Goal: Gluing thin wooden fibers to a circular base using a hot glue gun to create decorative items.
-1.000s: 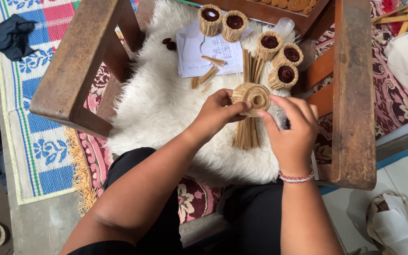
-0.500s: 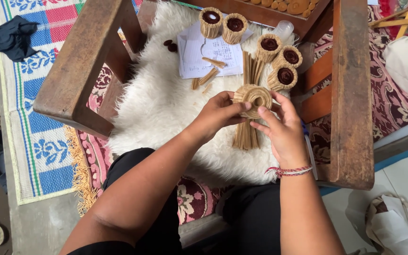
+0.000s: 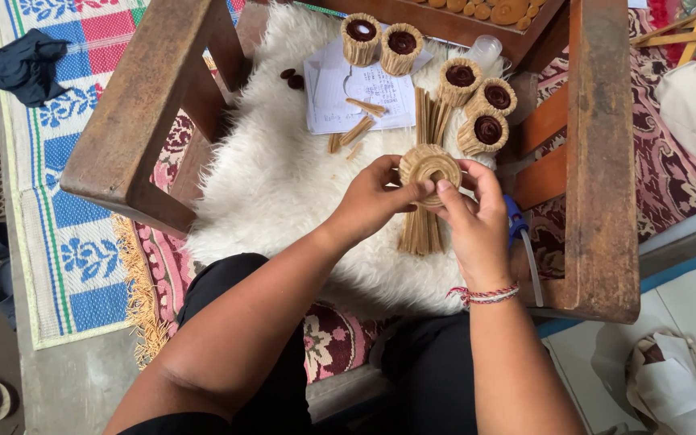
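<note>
Your left hand [image 3: 376, 197] grips the round straw-coloured woven cup [image 3: 428, 165] from its left side, thumb pressed on the rim. Your right hand [image 3: 473, 217] now closes on the cup from the right and below; half a second ago its fingers were spread and only the tips met the rim, and a second ago the hand stood more open, further right. Now thumb and forefinger pinch at the cup's front edge, meeting the left thumb. The cup's open mouth, clearly seen earlier, is partly covered by your thumbs.

The cup is held in the air above the white fleece [image 3: 275, 177] on the wooden chair [image 3: 598, 161], over a bundle of straw sticks [image 3: 420, 229]. It has barely shifted between frames.

With the right hand drawn inward, a blue-capped tube [image 3: 515, 221] shows beside your wrist; it was hidden a second ago. The thread bracelet [image 3: 482, 295] sits lower on the forearm's outline than before.

Unchanged: five finished cups with dark centres [image 3: 461, 76] at the far edge of the fleece, a sheet of paper [image 3: 356, 93] beneath loose sticks, two dark discs [image 3: 290, 76].
</note>
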